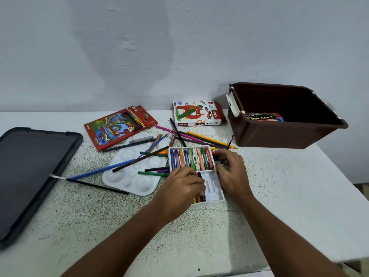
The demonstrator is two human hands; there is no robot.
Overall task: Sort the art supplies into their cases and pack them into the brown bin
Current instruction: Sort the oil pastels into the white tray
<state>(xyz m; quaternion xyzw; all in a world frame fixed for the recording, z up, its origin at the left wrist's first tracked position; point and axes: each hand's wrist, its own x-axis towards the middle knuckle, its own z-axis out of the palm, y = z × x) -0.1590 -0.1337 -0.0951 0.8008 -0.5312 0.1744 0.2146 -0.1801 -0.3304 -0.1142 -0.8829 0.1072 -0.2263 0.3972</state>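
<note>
Near the middle of the speckled white worktop (111, 212), a white moulded plastic pastel tray (214, 188) is lying with its long side running away from the person. Its far half is holding a full row of oil pastels (191, 159) in blue, purple, orange, green, white, peach and red, each wrapped in a paper sleeve; its near half is showing mostly bare white grooves, with a few dark, red and yellow sticks at the near left corner. The left hand (182, 185) is resting over the tray's near left part, fingers curled down onto a dark pastel (199, 175); whether they are pinching it cannot be told. The right hand (232, 168) is lying against the tray's right wall, fingers bent at the far right corner, and what they are holding, if anything, is hidden.

Beside the tray's left edge, a white plastic paint palette (129, 181) with round wells is lying under loose coloured pencils (209, 139) and a blue-handled brush (103, 169). Toward the back edge, a red coloured-pencil box (117, 127) and a white and red oil pastels box (197, 113) are lying flat. At the back right corner, the brown plastic bin (265, 134) with white latches is standing open, a watercolour box (261, 116) inside. A dark grey lid (30, 176) is overhanging the left edge.
</note>
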